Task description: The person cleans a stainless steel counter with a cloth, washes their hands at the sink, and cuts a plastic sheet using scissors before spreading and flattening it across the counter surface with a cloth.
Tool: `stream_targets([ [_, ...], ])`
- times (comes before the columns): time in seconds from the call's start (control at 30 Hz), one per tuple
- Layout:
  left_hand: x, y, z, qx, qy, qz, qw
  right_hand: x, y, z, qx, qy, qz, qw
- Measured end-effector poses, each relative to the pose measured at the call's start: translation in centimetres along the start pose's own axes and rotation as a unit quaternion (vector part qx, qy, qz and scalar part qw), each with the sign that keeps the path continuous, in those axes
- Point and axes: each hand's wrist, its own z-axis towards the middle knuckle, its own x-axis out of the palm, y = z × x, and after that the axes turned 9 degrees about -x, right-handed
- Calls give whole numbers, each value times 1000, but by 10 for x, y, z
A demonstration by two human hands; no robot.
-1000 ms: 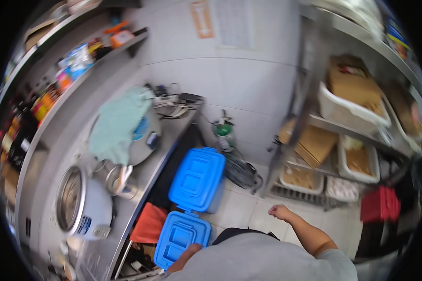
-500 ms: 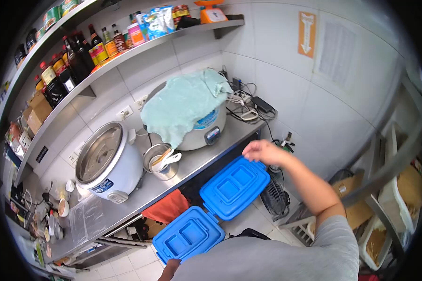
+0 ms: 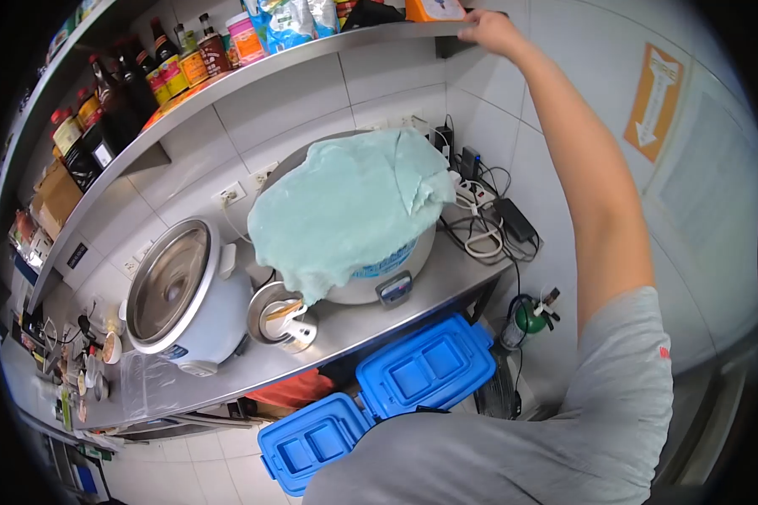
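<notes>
My right hand is raised to the right end of the lower wall shelf. Its fingers are bent around the metal edge, right beside an orange kitchen scale that the top of the view cuts off. My left hand is out of view. Below the shelf, a pale green cloth drapes over a large rice cooker on the steel counter. To its left stand a metal pot with white utensils in it and another rice cooker with a metal lid.
Sauce bottles and packets line the shelf. Cables and a black power adapter lie at the counter's right end. Two blue lidded bins stand on the floor in front of the counter, with a green cylinder to the right.
My right hand has risen from above the blue bins to the shelf end beside the scale. My left hand has left the view. The camera has shifted closer to the counter.
</notes>
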Motion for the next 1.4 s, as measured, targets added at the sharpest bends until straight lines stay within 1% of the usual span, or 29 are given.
stream_targets([
  [0.1, 14, -46, -21, -1, -13, -39, 999, 24, -33, 73, 47, -100, 92, 990],
  [0.17, 23, -69, -33, -3, -24, -69, 997, 59, -66, 122, 47, -187, 33, 981],
  [0.2, 27, -79, -39, -6, -31, -81, 996, 66, -64, 138, 51, -232, 5, 971],
  [0.23, 29, -87, -44, -11, -38, -94, 995, 77, -60, 150, 113, -216, 15, 970],
  [0.37, 38, -97, -63, -38, -68, -146, 986, 100, -55, 175, 151, -217, 61, 962],
  [0.4, 41, -92, -69, -48, -75, -162, 983, 104, -58, 184, 166, -220, 66, 959],
  [0.47, 47, -73, -83, -73, -87, -193, 975, 128, -80, 213, 197, -262, 46, 943],
  [0.53, 58, -45, -101, -104, -100, -221, 964, 137, -84, 223, 201, -275, 24, 940],
  [0.6, 80, -8, -127, -143, -110, -254, 950, 142, -98, 232, 170, -245, 6, 955],
  [0.67, 107, 25, -152, -180, -111, -281, 936, 142, -117, 236, 116, -204, -23, 972],
  [0.77, 137, 54, -174, -230, -100, -307, 918, 145, -143, 256, 46, -147, -63, 986],
  [0.83, 151, 70, -155, -257, -76, -327, 906, 147, -147, 268, 10, -120, -75, 990],
  [0.87, 159, 88, -126, -271, -66, -359, 891, 145, -144, 267, -3, -109, -85, 990],
  [0.9, 157, 86, -108, -303, 15, -325, 896, 143, -140, 266, -14, -96, -114, 989],
  [0.93, 148, 45, -137, -296, -56, -266, 916, 138, -127, 262, -35, -49, -257, 964],
  [0.97, 155, 49, -120, -300, -52, -243, 921, 127, -111, 255, -51, -6, -400, 915],
  [1.0, 156, 48, -112, -301, -27, -226, 926, 111, -99, 248, -60, 30, -537, 841],
  [1.03, 156, 42, -112, -285, -36, -201, 936, 103, -90, 236, -52, -74, -503, 859],
  [1.1, 151, 39, -115, -224, -7, -121, 967, 101, -70, 205, -30, -269, -417, 868],
  [1.13, 145, 43, -116, -195, 3, -76, 978, 92, -49, 186, 44, -321, -313, 893],
  [1.17, 142, 48, -113, -210, -30, -97, 973, 83, -24, 164, 116, -364, -200, 902],
  [1.2, 142, 54, -108, -227, -62, -119, 965, 79, -6, 153, 184, -397, -82, 896],
  [1.23, 145, 65, -101, -248, -95, -143, 954, 96, -72, 191, 164, -469, -138, 857],
  [1.27, 147, 87, -74, -206, -110, -35, 972, 98, -84, 186, 122, -495, -259, 820],
  [1.3, 143, 90, -76, -214, -174, -6, 961, 101, -128, 199, -91, -570, -128, 807],
  [1.33, 134, 95, -69, -193, -148, 2, 970, 94, -112, 182, -104, -553, -86, 822],
  [1.37, 121, 89, -76, -167, -146, 27, 975, 76, -83, 144, -118, -536, -44, 835],
  [1.4, 110, 79, -93, -138, -170, 45, 975, 63, -53, 112, -158, -507, 39, 847],
])
